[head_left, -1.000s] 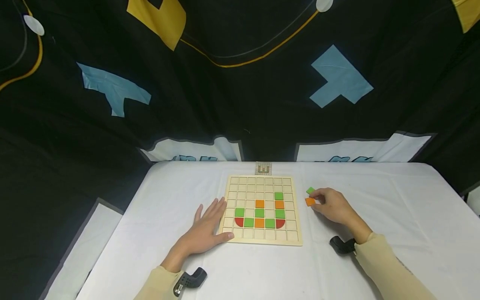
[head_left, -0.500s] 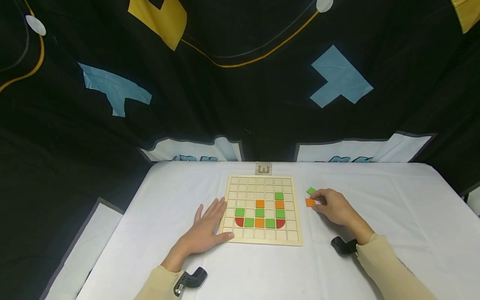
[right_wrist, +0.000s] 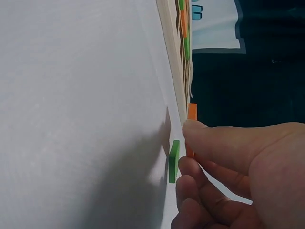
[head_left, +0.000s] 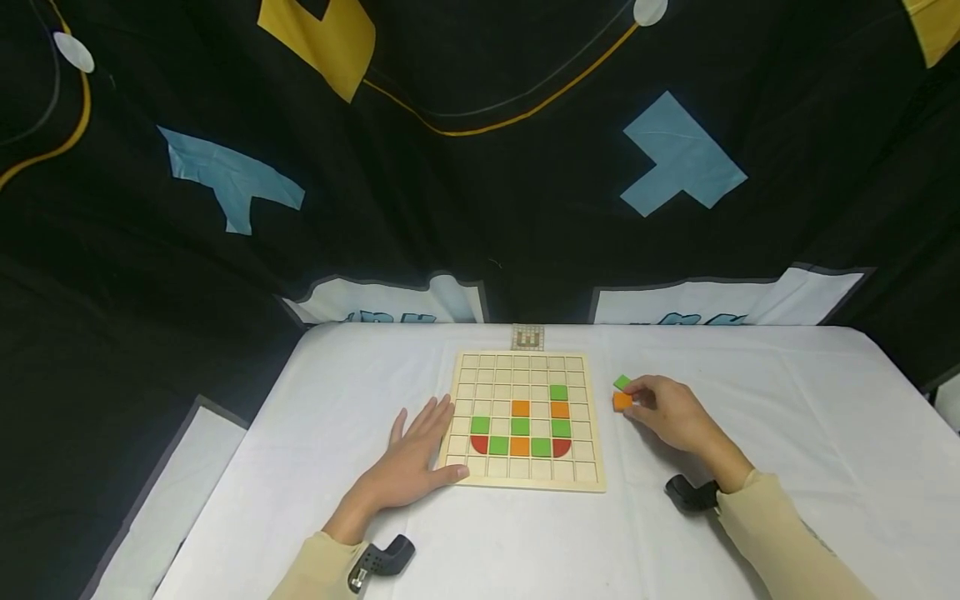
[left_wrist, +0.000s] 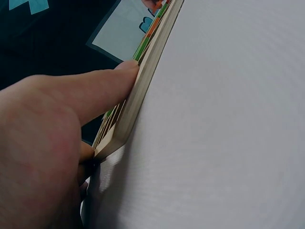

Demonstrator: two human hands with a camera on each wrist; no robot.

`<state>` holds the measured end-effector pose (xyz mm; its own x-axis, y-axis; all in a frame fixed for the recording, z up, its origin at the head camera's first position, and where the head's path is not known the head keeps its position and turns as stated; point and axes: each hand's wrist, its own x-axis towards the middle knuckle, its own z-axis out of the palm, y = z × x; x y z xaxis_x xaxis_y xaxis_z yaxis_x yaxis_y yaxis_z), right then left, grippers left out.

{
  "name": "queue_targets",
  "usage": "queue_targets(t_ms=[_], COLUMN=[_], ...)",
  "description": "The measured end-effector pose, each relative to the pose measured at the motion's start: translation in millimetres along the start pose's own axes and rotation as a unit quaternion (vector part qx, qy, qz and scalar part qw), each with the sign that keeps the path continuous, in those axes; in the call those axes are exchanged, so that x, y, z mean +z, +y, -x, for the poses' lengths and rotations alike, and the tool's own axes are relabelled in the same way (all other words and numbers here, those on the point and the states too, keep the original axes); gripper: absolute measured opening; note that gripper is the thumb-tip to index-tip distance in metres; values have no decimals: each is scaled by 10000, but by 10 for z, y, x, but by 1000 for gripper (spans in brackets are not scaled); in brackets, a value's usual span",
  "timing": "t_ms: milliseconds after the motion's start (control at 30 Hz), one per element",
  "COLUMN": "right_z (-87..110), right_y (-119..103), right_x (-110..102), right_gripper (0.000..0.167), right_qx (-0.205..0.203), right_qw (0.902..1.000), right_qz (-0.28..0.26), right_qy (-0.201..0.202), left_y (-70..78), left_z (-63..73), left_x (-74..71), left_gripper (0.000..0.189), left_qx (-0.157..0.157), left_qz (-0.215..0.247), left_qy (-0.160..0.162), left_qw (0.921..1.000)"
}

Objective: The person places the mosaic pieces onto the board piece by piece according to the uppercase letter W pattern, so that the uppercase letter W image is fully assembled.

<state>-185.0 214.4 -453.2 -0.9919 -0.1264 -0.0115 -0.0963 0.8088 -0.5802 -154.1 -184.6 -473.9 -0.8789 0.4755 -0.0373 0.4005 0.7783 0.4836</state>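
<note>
My right hand [head_left: 671, 412] is right of the wooden grid board [head_left: 538, 377], pinching an orange square tile [head_left: 622, 402] between thumb and fingers. In the right wrist view that orange tile [right_wrist: 192, 112] stands clear of the cloth. A loose green square tile [right_wrist: 174, 162] lies on the cloth below the fingers. My left hand [head_left: 405, 467] lies with straight, spread fingers along the board's left side. Its thumb [left_wrist: 107, 88] rests on the front edge near the corner. Several green and orange squares and two red rounded tiles [head_left: 479, 445] sit in the grid, partly forming a U.
A small pattern card [head_left: 528, 337] lies behind the board, near the far edge of the white-clothed table [head_left: 525, 550]. A black patterned curtain [head_left: 480, 200] hangs behind. Each wrist wears a black camera [head_left: 390, 556].
My right hand has shifted very slightly right with the orange tile, whose angle has changed a little. The left hand, the board and the tiles in the grid stay as they were.
</note>
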Motion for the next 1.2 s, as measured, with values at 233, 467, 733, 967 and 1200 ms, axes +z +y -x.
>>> queue_targets(t_ms=[233, 467, 733, 967, 1200], right_z=[13, 16, 37, 46, 32], right_y=[-39, -110, -234, -360, -511], right_x=[-29, -30, -15, 13, 63], right_gripper=[27, 28, 28, 28, 26], right_qx=[-190, -179, -258, -461, -632], right_qw=[9997, 9995, 9991, 9981, 9969], right_qz=[-58, -118, -279, -346, -407], right_qy=[145, 236, 192, 218, 215], left_y=[3, 3, -11, 1, 26], left_z=[3, -9, 2, 14, 17], left_x=[-3, -4, 16, 16, -7], left_gripper=[99, 99, 99, 99, 98], left_qx=[-8, -26, -49, -32, -50], left_qz=[13, 39, 17, 11, 17], left_qy=[10, 0, -5, 23, 8], left_qw=[10000, 10000, 10000, 10000, 10000])
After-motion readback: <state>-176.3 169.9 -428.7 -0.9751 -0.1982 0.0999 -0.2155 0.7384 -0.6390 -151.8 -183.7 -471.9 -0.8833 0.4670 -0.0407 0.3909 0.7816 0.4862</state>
